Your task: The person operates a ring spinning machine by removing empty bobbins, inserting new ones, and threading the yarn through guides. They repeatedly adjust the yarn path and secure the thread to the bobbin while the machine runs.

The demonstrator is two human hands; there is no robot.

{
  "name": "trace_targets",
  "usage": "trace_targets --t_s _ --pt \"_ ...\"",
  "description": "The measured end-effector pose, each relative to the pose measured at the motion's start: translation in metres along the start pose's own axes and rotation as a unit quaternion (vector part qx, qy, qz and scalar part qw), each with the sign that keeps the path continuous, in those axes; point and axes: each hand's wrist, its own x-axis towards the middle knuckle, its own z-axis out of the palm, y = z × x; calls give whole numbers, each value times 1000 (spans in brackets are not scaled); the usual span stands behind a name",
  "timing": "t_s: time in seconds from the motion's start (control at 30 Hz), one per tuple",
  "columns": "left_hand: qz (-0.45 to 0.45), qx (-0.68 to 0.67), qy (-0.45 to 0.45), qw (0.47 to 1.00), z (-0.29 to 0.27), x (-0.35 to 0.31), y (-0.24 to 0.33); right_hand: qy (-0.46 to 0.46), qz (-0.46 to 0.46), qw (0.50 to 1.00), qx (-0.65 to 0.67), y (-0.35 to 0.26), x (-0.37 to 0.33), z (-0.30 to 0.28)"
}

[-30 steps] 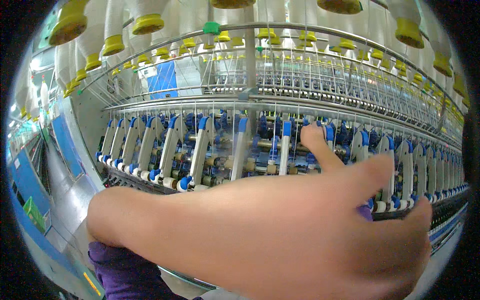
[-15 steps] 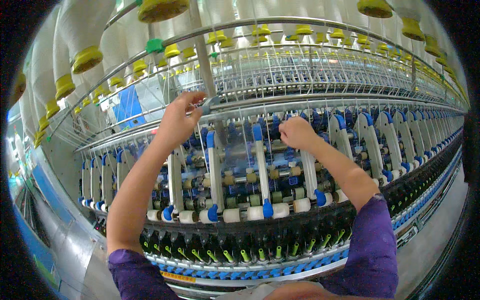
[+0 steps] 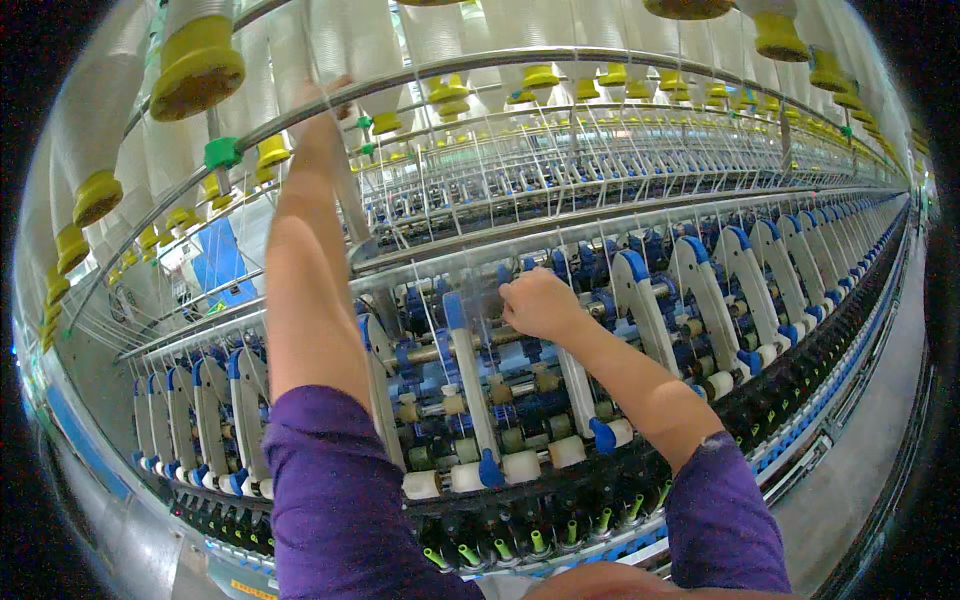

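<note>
My left arm is stretched up, and the left hand [image 3: 322, 98] is at the curved metal rail [image 3: 470, 66], among hanging white roving bobbins [image 3: 372, 50]. It is smeared by motion, so its fingers cannot be read. Lower down, my right hand [image 3: 541, 306] is closed with the fingertips pressed together. What it pinches, if anything, is too small to make out. It hovers above the spinning frame's rollers, between a grey drafting arm [image 3: 474, 395] with a blue cap and another blue-capped arm [image 3: 638, 300].
A straight metal bar [image 3: 600, 222] runs behind the drafting arms. White rollers [image 3: 521, 466] and green-tipped spindles [image 3: 538, 541] line the front. A yellow-ended bobbin [image 3: 198, 68] hangs close at upper left. Thin white strands slant down from the bobbins. An aisle floor [image 3: 880, 400] lies at right.
My left hand has risen from the straight bar to the upper rail. My right hand stays closed and sits slightly left and lower in view. The whole view has shifted.
</note>
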Motion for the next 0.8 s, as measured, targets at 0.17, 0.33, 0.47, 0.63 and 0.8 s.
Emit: trace_targets --t_s 0.17,0.33,0.47,0.63,0.8 --pt "-108 -96 -220 965 -74 -43 27 -52 -25 998 -26 1 0 -2" --pt "-176 -17 -179 968 -97 -216 61 -33 67 990 120 -13 4 -24" --pt "-287 -196 -200 916 -118 -412 122 30 160 808 567 -67 3 -65" --pt "-57 -117 -487 864 -105 -502 205 -221 157 615 741 -125 -51 -135" --pt "67 43 -451 889 -132 -437 257 -177 84 912 360 -39 -103 -196"
